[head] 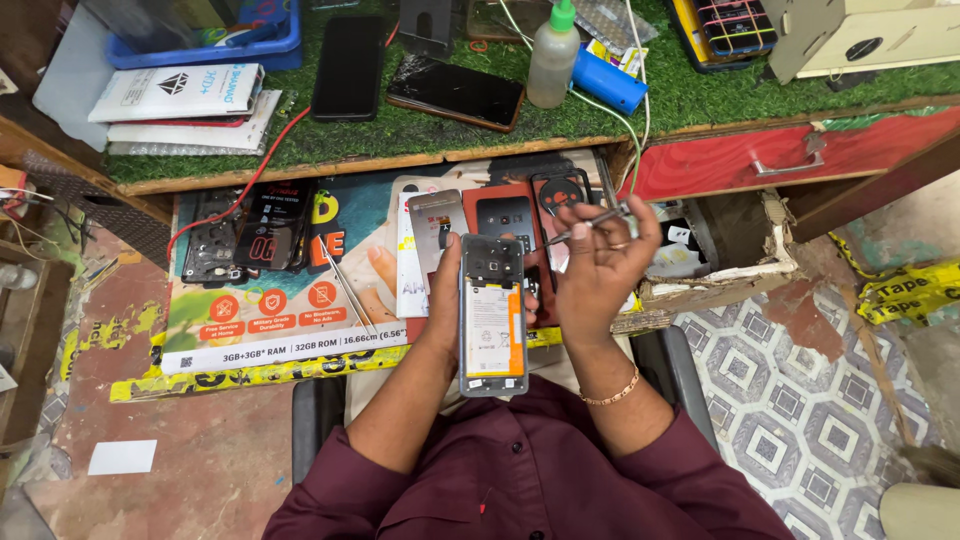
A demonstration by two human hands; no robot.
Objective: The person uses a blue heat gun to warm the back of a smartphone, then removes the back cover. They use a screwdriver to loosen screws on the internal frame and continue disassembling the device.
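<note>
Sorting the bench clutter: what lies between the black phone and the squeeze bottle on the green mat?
In the head view, a cracked-screen phone lies between the black phone and the squeeze bottle on the green mat.

Both forearms come up from my lap, bare below pushed-up maroon sleeves, elbows wide, wrists converging at centre.

My left hand (446, 290) is upright, palm turned inward to the right, thumb and fingers curled into a cradling grip along the left edge of what it carries. Only the thumb side and back of the hand show; the fingertips are hidden.

My right hand (597, 262) is raised a little higher, back toward me, fingers bent and bunched in a pinch near the top, thumb pressed against the forefinger. A thin gold chain bracelet (612, 391) circles the right wrist.
</note>
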